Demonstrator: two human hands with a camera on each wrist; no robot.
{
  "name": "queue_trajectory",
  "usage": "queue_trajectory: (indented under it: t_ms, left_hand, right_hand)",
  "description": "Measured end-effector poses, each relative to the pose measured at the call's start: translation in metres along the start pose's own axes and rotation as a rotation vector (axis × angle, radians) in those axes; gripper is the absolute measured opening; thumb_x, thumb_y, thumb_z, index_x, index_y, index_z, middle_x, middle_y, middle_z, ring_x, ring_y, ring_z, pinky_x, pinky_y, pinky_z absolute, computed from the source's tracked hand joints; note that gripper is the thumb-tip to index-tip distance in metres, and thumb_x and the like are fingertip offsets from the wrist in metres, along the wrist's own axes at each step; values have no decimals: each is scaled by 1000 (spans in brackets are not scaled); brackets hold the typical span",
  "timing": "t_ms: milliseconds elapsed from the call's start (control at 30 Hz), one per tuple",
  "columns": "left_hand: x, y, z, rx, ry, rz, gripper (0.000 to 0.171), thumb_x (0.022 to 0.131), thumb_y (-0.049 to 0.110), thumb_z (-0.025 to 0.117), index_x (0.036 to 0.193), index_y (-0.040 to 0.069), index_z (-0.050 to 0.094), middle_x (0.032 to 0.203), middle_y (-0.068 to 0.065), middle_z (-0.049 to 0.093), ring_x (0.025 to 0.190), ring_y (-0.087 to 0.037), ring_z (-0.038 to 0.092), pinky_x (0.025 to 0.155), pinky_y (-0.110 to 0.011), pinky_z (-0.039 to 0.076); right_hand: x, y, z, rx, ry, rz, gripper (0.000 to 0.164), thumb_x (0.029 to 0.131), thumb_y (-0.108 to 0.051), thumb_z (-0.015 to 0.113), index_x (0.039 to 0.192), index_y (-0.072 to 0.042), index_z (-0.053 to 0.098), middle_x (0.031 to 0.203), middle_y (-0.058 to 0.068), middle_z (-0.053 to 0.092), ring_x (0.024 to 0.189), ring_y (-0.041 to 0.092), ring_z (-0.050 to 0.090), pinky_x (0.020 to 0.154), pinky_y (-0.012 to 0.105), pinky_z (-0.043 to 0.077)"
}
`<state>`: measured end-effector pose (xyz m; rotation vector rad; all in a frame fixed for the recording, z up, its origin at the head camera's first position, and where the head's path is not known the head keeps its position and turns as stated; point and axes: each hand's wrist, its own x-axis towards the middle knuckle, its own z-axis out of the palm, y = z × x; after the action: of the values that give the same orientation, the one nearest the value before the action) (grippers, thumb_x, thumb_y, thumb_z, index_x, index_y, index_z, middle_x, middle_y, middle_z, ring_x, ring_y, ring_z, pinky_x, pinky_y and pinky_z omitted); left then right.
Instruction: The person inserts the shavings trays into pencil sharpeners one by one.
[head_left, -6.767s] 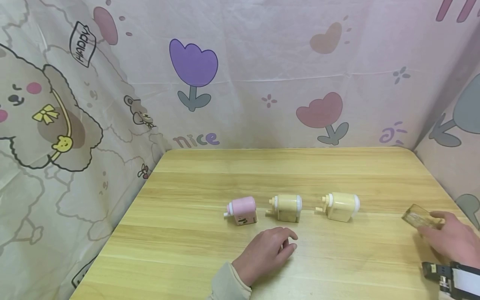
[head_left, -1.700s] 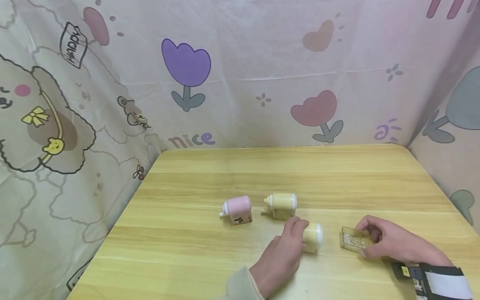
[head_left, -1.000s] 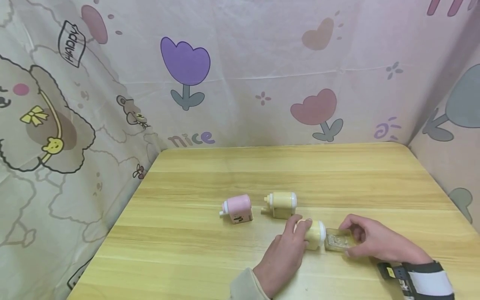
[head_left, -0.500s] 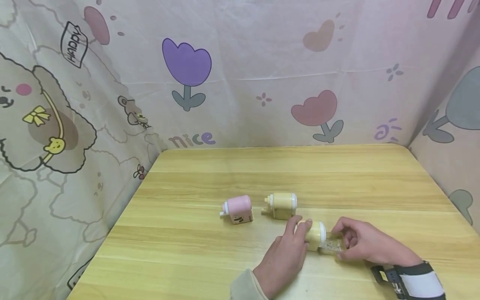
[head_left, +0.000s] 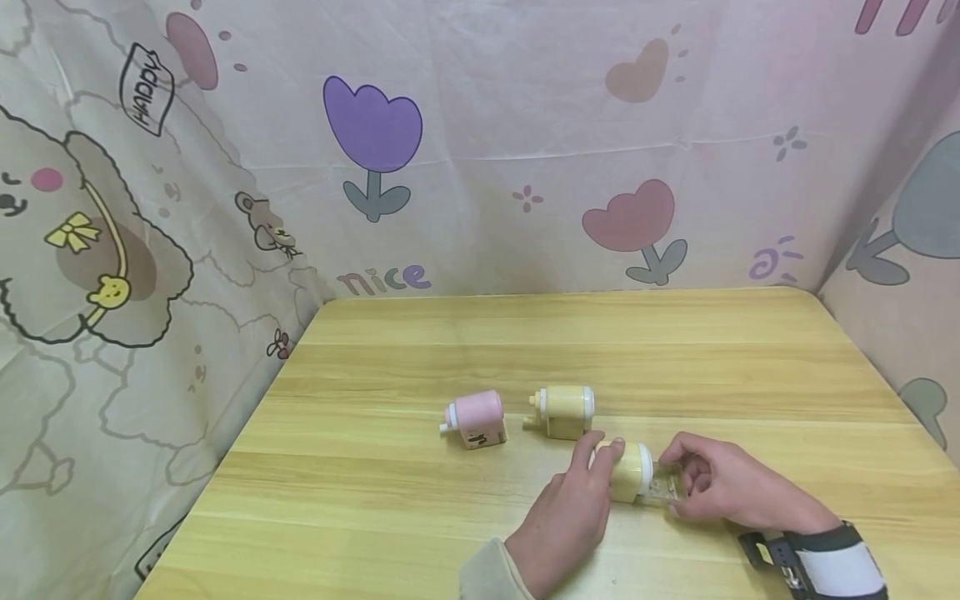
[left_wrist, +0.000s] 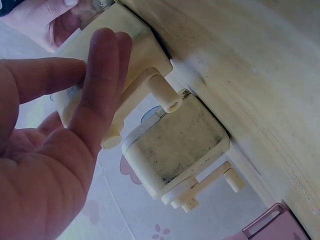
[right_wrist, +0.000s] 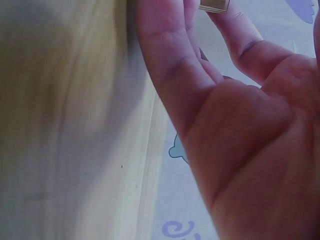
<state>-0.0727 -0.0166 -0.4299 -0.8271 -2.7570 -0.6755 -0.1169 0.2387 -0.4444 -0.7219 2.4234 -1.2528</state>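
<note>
A yellow crank pencil sharpener [head_left: 628, 473] with a white end ring stands at the middle right of the table. My left hand [head_left: 562, 517] grips it from the left, fingers over its top; its crank [left_wrist: 162, 92] shows in the left wrist view. Between thumb and fingers, my right hand [head_left: 731, 483] pinches a clear shavings drawer [head_left: 663, 485]. The drawer sits partly in the sharpener's right end, its outer part sticking out. In the right wrist view just a corner of the drawer [right_wrist: 215, 6] appears past the fingers.
Behind the left hand stands a second yellow sharpener [head_left: 567, 410], its crank to the left. A pink sharpener [head_left: 480, 418] is further left. The wooden table [head_left: 360, 500] meets a printed cloth [head_left: 480, 150] at the back and sides.
My left hand has taken the rightmost yellow sharpener and brought it nearer. From the far right, my right hand has moved the drawer leftward and partly into that sharpener.
</note>
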Motion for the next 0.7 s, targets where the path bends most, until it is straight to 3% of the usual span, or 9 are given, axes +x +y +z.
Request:
queue_trajectory:
  t_ms: [700]
  left_hand:
    - [0, -1, -1, 12, -19, -3, 55, 96, 6, 50, 146, 18, 33, 142, -7, 36, 45, 2, 29, 42, -7, 28]
  right_hand:
    - [6, -4, 7, 38, -7, 47, 54, 73, -29, 80, 116, -10, 54, 87, 4, 61, 74, 15, 59, 62, 32, 51]
